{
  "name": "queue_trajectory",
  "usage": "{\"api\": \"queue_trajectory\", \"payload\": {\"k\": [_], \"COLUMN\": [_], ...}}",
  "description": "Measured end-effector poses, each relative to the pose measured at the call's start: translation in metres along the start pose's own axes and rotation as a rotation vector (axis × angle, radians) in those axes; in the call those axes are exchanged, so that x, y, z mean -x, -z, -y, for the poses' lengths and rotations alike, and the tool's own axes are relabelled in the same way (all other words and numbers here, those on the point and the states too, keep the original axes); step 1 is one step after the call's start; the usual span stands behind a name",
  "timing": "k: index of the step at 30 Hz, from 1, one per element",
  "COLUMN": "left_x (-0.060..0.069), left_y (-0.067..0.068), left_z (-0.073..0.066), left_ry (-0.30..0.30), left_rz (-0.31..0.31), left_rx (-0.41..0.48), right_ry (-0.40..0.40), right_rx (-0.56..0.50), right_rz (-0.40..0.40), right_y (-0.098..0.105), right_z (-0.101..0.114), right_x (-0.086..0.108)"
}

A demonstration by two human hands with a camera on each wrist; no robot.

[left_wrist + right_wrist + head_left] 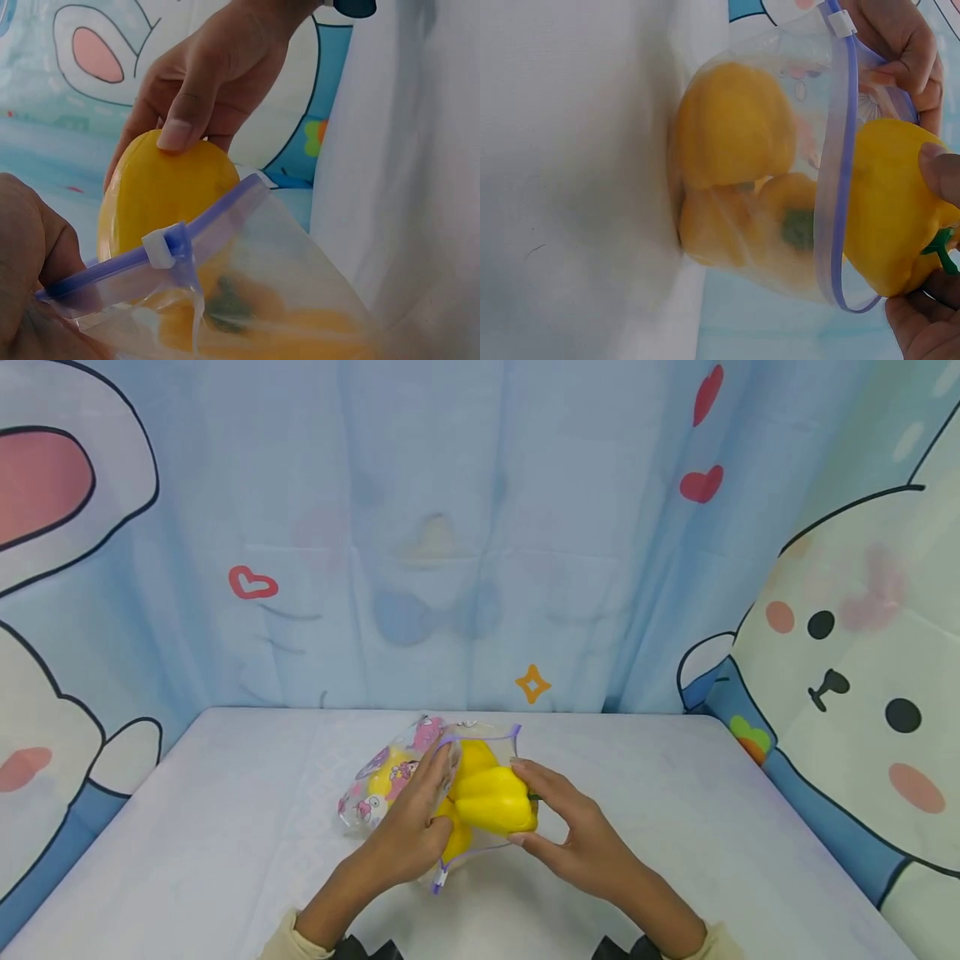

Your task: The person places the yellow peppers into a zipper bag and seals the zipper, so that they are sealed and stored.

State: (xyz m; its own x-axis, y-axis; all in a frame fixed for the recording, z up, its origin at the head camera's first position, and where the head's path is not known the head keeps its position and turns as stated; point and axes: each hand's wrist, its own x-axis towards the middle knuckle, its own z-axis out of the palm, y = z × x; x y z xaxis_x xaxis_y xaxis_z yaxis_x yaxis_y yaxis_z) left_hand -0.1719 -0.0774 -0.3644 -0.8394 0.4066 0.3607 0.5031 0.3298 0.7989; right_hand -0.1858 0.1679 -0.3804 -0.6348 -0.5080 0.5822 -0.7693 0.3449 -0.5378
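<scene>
A yellow bell pepper with a green stem is at the mouth of a clear zip bag, partly inside the opening. My right hand holds this pepper between thumb and fingers at its stem end. My left hand grips the bag's rim, with the thumb on the near side. The bag has a purple zip edge with a white slider and pink and purple cartoon prints. Several more yellow peppers lie inside the bag, seen through its hazy plastic.
The bag rests on a white-covered table. Behind it hangs a light blue curtain with cartoon figures, hearts and a star.
</scene>
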Motion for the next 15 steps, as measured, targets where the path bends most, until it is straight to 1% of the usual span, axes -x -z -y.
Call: {"api": "queue_trajectory", "payload": {"k": [4, 7, 11, 15], "left_x": [0.000, -0.001, -0.001, 0.000], "left_y": [0.000, 0.000, 0.002, 0.003], "left_z": [0.000, -0.001, -0.003, -0.004], "left_ry": [-0.016, -0.019, 0.001, 0.014], "left_rz": [-0.001, 0.001, 0.013, 0.015], "left_rx": [0.006, 0.037, 0.077, 0.063], "right_ry": [0.014, 0.050, 0.097, 0.107], "right_rx": [0.040, 0.056, 0.058, 0.036], "right_rz": [0.038, 0.070, 0.124, 0.180], "right_y": [-0.004, -0.008, -0.013, -0.014], "right_z": [0.002, 0.002, 0.002, 0.006], "right_x": [-0.002, -0.003, -0.006, -0.012]}}
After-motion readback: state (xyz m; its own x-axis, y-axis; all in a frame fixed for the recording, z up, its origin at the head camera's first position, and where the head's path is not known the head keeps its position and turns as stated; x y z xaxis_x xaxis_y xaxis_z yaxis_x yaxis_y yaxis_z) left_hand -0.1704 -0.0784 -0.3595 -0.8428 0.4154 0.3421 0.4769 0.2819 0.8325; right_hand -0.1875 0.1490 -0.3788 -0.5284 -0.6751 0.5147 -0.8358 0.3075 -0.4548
